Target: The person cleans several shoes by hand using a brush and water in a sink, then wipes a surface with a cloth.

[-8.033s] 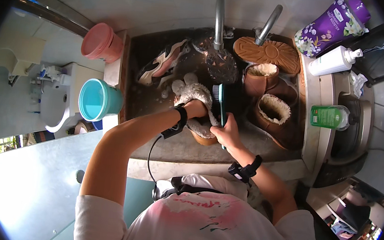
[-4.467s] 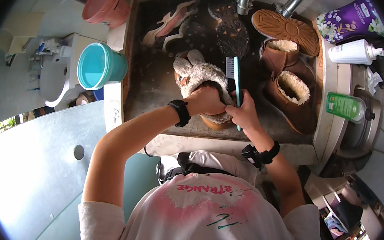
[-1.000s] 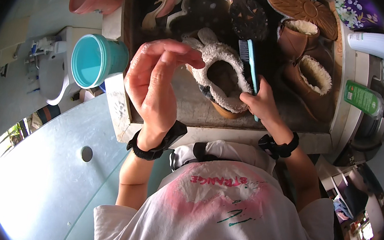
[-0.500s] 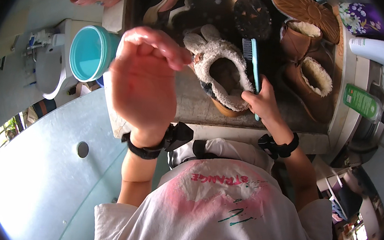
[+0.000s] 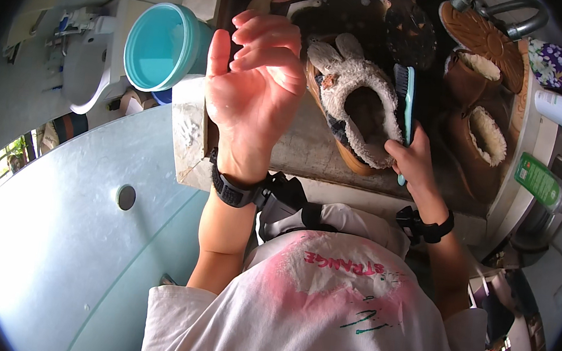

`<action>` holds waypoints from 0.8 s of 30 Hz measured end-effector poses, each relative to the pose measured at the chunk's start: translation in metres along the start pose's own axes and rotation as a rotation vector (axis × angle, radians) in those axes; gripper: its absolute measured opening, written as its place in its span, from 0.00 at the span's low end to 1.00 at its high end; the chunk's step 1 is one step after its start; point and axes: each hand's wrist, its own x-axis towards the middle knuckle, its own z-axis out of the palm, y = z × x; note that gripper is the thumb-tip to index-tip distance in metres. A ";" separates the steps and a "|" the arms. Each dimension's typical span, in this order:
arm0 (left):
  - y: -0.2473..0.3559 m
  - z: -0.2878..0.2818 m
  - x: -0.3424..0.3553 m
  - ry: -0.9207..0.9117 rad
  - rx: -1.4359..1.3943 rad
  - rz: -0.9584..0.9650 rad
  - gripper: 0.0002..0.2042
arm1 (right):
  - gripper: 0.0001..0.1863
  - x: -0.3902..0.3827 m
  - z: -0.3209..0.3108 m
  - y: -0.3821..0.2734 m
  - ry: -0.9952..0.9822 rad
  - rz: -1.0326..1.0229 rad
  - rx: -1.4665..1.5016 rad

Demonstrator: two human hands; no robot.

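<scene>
My left hand (image 5: 253,95) is raised palm up over the near-left edge of the basin (image 5: 297,151). Its fingers are loosely bent and apart, with nothing in them. A fleecy slipper (image 5: 350,79) with grey bunny-like ears and a tan sole rests in the basin to its right. Along the slipper's right side stands a light-blue brush (image 5: 408,110), its dark bristles at the far end. My right hand (image 5: 421,163) is closed around the brush handle, its thumb at the slipper's fleece rim.
Brown fleece-lined boots (image 5: 463,129) are at the basin's right, near a patterned brown shoe sole (image 5: 493,44). A metal tap (image 5: 527,26) is beyond. On the right ledge lie a green bottle (image 5: 539,181) and a white bottle (image 5: 561,113). A teal bucket (image 5: 186,48) stands left.
My left hand has turned, and its thumb and fingers now show spread apart. The whole view has shifted, so the basin's contents sit farther right. My right hand keeps its grip on the brush.
</scene>
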 end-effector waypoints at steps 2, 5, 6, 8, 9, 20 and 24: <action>0.003 -0.002 0.002 -0.001 -0.011 -0.006 0.08 | 0.14 0.000 -0.001 0.001 0.007 -0.001 -0.002; 0.014 -0.008 0.004 0.114 0.269 0.021 0.09 | 0.15 -0.002 0.000 -0.003 0.002 0.045 0.005; 0.018 -0.011 0.004 0.173 0.394 0.016 0.09 | 0.16 -0.002 -0.001 -0.003 -0.005 0.046 0.012; 0.030 -0.023 0.005 0.352 0.961 0.070 0.08 | 0.16 -0.003 -0.002 -0.005 -0.020 0.079 0.031; 0.034 -0.036 0.004 0.424 1.220 0.054 0.09 | 0.16 -0.003 -0.005 -0.005 -0.024 0.092 0.052; 0.011 -0.078 -0.025 0.853 1.888 -0.132 0.25 | 0.18 -0.017 0.004 -0.054 -0.192 -0.101 0.226; 0.015 -0.078 -0.017 0.803 1.634 -0.237 0.09 | 0.17 -0.026 0.012 -0.084 -0.351 -0.183 0.232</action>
